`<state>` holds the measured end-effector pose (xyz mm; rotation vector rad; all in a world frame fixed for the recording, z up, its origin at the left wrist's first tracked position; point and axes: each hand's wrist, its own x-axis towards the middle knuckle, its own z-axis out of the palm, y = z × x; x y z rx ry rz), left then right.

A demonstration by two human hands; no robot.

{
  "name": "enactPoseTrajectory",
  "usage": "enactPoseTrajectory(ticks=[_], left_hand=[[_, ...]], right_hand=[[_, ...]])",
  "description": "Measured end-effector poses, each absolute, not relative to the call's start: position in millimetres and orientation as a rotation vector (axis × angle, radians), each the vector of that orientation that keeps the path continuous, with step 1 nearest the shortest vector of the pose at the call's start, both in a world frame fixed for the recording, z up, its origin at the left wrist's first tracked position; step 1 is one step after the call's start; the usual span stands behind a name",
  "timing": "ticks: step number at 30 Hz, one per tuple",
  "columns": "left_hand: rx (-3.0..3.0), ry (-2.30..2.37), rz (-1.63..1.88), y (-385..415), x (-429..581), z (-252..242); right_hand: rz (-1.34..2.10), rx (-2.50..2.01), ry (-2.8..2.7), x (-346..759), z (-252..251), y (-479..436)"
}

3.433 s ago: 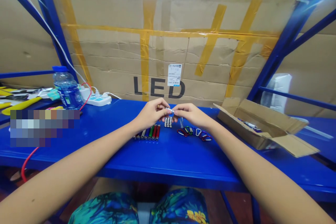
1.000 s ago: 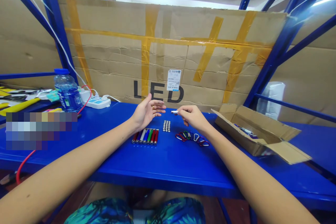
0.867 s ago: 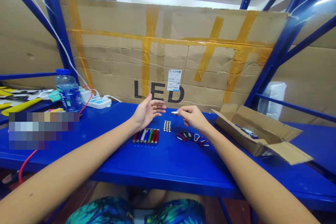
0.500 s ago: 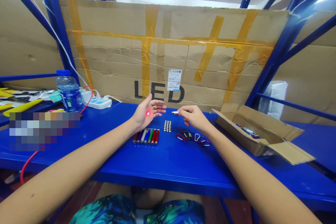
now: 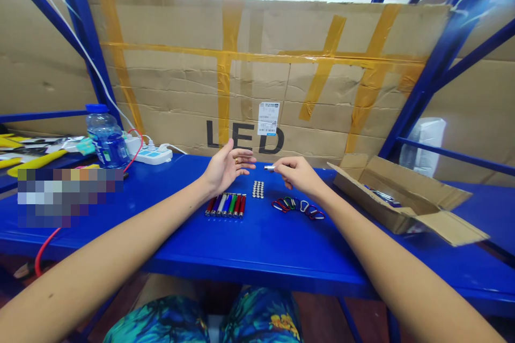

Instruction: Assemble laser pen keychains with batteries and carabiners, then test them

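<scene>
My right hand (image 5: 295,174) pinches a small silver laser pointer (image 5: 269,168), its tip aimed left at my left hand (image 5: 225,167). My left hand is held up with the palm facing right and the fingers spread, holding nothing. Below the hands on the blue shelf (image 5: 257,236) lie a row of several coloured pointer barrels (image 5: 226,205), a cluster of small button batteries (image 5: 258,189) and several coloured carabiner clips (image 5: 298,207).
An open cardboard box (image 5: 402,198) with parts inside sits at the right. A water bottle (image 5: 105,136) and a white power strip (image 5: 151,154) stand at the back left. A taped cardboard sheet marked LED (image 5: 245,136) backs the shelf. Blue rack posts flank both sides.
The hands, first joined on the silver pointer, parted. A red light spot showed on my left palm half a second ago and is gone now. Hands have barely shifted since.
</scene>
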<state>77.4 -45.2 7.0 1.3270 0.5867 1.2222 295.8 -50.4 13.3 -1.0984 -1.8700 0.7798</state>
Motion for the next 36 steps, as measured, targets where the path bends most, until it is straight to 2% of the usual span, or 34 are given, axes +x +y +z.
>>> enactPoseTrajectory(ticks=[8,17,30,36], left_hand=[[1.959,0.764,1.175,-53.1,90.8,-0.5],[2.235,0.976,1.202,-43.3,86.3,-7.3],[2.223,1.001,1.207,-15.4,86.3,-9.9],[2.371,0.994,1.152,3.7,82.5,-7.8]], right_hand=[[0.76,-0.936,-2.099,293.0,8.1,-49.3],[0.719,-0.946,-2.179,292.5,0.1,-41.3],[0.173,-1.083,-2.298,295.8,-6.9,-22.8],[0.053,-1.33,-2.139,311.3,-7.7,-9.9]])
